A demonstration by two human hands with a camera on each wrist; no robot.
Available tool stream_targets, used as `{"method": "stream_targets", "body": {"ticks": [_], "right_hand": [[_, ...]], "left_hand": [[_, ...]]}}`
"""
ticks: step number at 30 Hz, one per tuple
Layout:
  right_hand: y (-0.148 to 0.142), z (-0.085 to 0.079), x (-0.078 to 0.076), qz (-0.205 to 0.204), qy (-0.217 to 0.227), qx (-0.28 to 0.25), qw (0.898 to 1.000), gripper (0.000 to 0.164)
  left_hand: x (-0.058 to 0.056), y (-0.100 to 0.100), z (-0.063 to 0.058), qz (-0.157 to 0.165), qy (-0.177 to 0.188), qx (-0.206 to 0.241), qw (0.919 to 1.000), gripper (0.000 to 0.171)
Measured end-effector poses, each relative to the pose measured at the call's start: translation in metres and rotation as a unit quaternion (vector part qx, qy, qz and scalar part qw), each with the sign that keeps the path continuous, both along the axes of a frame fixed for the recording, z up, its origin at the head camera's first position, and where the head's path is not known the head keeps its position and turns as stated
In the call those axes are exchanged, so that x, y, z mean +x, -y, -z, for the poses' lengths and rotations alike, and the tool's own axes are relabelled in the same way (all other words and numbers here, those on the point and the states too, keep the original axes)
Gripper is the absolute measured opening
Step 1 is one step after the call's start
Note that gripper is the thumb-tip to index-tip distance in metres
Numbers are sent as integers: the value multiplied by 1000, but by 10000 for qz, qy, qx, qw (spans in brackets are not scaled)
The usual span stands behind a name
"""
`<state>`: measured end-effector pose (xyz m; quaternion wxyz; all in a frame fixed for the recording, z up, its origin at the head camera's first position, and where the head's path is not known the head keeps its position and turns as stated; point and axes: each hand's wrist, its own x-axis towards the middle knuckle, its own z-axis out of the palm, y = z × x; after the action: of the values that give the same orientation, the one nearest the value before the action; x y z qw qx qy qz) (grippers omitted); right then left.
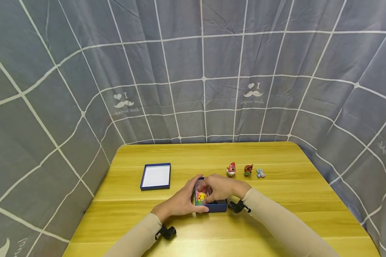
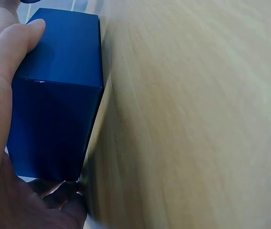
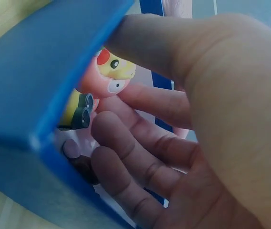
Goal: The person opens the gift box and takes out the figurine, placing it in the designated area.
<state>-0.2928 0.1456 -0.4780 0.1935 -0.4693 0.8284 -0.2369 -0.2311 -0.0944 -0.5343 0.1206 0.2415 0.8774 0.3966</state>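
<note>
Soft glare across the tabletop point(image 1: 212, 232)

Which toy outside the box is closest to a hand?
The pink figure, leftmost and nearest the right hand; the brown figure and pale blue figure sit farther right.

The counter point(image 1: 193, 152) has smooth, shiny wood grain. The lid point(image 1: 156, 176) toward its left edge looks matt inside, paper-lined; the box point(image 2: 54, 121), smooth card; its figurines point(image 3: 93, 82), glossy plastic. Creased matt cloth point(image 1: 186, 60) hangs behind the far edge.

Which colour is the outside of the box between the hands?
The box is dark blue; the left wrist view shows it best.
</note>
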Motion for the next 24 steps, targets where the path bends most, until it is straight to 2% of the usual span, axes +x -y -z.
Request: {"method": "stream_targets", "body": {"ticks": [9, 17, 24], "right_hand": [[1, -1, 2, 44, -25, -190, 9998, 28], [0, 1, 3, -31, 192, -246, 9995, 29], [-1, 2, 5, 109, 208, -228, 9995, 26]], "left_hand": [[-1, 2, -2, -7, 15, 49, 10000, 128], [1, 3, 1, -11, 83, 58, 9999, 127], [2, 2, 1, -14, 52, 61, 10000, 128]]}}
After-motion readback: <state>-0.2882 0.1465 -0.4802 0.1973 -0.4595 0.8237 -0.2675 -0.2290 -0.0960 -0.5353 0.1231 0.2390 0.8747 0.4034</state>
